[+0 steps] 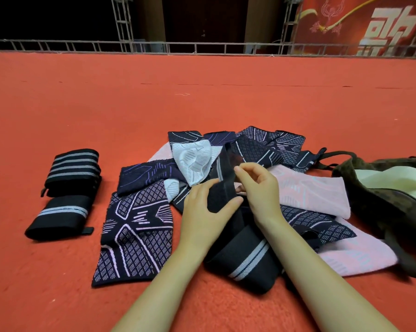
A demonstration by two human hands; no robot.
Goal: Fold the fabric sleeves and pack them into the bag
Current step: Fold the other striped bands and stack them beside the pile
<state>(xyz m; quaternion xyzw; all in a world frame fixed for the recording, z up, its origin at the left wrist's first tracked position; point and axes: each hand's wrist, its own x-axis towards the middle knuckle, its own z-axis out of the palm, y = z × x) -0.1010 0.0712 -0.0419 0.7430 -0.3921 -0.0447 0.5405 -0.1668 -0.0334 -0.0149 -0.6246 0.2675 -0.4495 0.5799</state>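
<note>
A heap of fabric sleeves lies on the red carpet: navy patterned ones [135, 231], pink ones [314, 195] and a white one [195, 159]. Over the heap, both hands hold one black sleeve with a grey stripe [247, 257]. My left hand [207, 212] grips its black strap end between thumb and fingers. My right hand [259, 185] pinches the same strap higher up with curled fingers. Two folded black striped sleeves [72, 171] [60, 216] lie at the left. A dark camouflage bag [379, 202] lies open at the right, with pale lining showing.
Red carpet [202, 97] stretches far ahead to a low metal truss rail [202, 47]. A red banner with white characters [369, 27] stands at the back right. The bag's dark strap [331, 156] trails toward the heap.
</note>
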